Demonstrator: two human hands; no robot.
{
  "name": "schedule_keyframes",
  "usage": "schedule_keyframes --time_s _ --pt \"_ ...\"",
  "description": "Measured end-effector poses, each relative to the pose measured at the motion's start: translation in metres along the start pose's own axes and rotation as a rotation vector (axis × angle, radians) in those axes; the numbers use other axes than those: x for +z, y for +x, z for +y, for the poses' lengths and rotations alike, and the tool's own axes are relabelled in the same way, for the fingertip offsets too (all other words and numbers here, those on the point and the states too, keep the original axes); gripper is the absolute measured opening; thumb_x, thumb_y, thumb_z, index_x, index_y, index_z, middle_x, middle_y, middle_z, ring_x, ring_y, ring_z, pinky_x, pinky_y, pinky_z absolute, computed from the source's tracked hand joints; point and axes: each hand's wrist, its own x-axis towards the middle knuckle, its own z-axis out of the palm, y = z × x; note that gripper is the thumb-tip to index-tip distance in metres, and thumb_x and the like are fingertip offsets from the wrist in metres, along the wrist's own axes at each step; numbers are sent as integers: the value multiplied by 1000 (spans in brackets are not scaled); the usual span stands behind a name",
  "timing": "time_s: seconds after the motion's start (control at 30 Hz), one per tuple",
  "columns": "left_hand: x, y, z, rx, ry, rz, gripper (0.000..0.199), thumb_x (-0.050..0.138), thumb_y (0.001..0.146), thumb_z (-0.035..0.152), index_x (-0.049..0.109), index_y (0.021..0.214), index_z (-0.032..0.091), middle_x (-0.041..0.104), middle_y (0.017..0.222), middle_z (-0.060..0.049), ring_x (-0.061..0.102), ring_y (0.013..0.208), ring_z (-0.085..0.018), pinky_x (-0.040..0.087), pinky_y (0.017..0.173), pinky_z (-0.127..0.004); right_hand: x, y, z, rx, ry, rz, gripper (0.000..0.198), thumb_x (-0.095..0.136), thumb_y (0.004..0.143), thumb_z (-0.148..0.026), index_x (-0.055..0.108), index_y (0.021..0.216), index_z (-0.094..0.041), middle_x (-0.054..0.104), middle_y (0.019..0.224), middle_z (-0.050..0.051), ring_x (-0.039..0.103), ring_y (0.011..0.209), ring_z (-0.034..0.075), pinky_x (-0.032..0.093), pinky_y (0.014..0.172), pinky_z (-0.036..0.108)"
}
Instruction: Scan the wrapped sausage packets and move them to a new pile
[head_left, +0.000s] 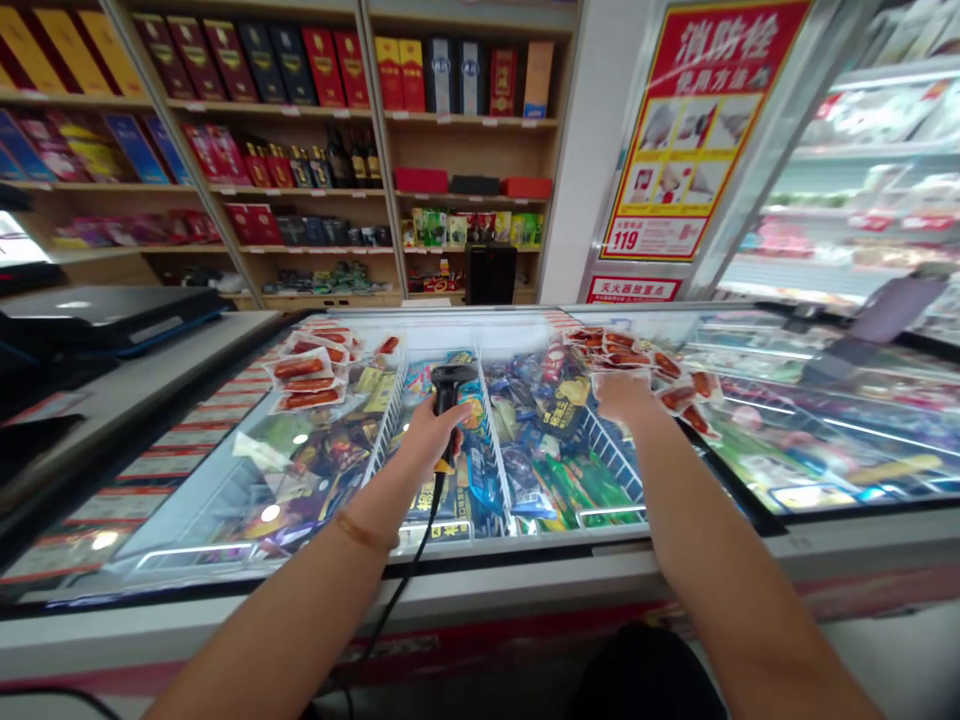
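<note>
My left hand (433, 432) is wrapped round the handle of a black barcode scanner (453, 374), held over the open part of a chest freezer (360, 590). Its black cable (409, 575) runs down past my wrist. Farther right, my right hand (624, 398) has its fingers bent down at the edge of a clear sausage pack, largely covered by the hand. Just beyond it lies a heap of sausage packs (621, 350) on the freezer's glass. Another stack of sausage packs (307, 370) rests on the left side of the glass.
White wire baskets (491, 440) with bagged frozen goods stand inside the freezer. A dark counter device (112, 320) is at the left. Shelves (465, 120) with boxes and bottles line the back, and a red and yellow poster (697, 130) hangs on the wall.
</note>
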Motion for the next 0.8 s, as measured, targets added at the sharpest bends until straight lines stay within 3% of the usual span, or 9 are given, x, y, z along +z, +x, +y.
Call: schedule_keyframes --time_s 0.1,0.23,0.33,0.43,0.57,0.63,0.7,0.8 --pt "-1 0 1 1 30 8 35 76 67 36 55 91 19 57 55 5 45 33 -8 34 37 -21 3 3 2 125 -136 -89 27 72 64 -19 47 56 -20 60 70 17 63 91 40 43 80 62" --pt "1 0 0 -4 29 -8 36 76 67 35 55 92 19 57 56 4 45 34 -8 35 37 -22 2 0 -16 107 -185 -133 20 72 64 -16 53 62 -21 63 72 15 64 90 36 47 80 55" --pt "3 -1 -1 16 20 -35 35 76 67 34 56 91 18 59 59 3 46 36 -8 36 37 -22 6 -5 -48 33 -197 -167 9 66 70 -14 61 74 -20 66 75 12 66 86 30 51 77 44" --pt "5 -2 -1 24 38 -60 32 75 68 32 57 90 18 59 59 2 47 36 -9 36 36 -22 14 -11 -94 -73 -161 -223 17 56 79 -8 67 84 -19 70 81 13 68 83 26 50 76 36" --pt "3 -4 0 18 68 -74 31 74 69 32 57 90 18 56 54 3 45 34 -10 35 36 -22 9 -15 -135 -244 29 -224 20 57 83 -12 68 99 -18 71 98 9 66 95 21 49 88 32" --pt "2 -4 0 22 67 -81 29 74 70 32 57 89 18 56 54 3 46 35 -10 36 36 -23 -5 -14 -129 -192 23 -181 19 58 85 -19 68 100 -20 71 99 8 66 94 21 49 88 34" --pt "1 -4 -1 24 68 -92 28 73 70 32 56 87 18 57 55 2 46 36 -10 36 36 -23 -23 -12 -109 -25 -87 -139 15 61 84 -29 69 94 -21 72 95 9 67 87 24 51 80 38" --pt "1 -4 -2 27 90 -110 28 73 71 33 56 87 19 57 56 2 46 36 -10 37 37 -24 -43 -8 -68 169 -230 -317 29 76 68 -49 68 73 -22 69 74 12 68 73 32 51 67 46"
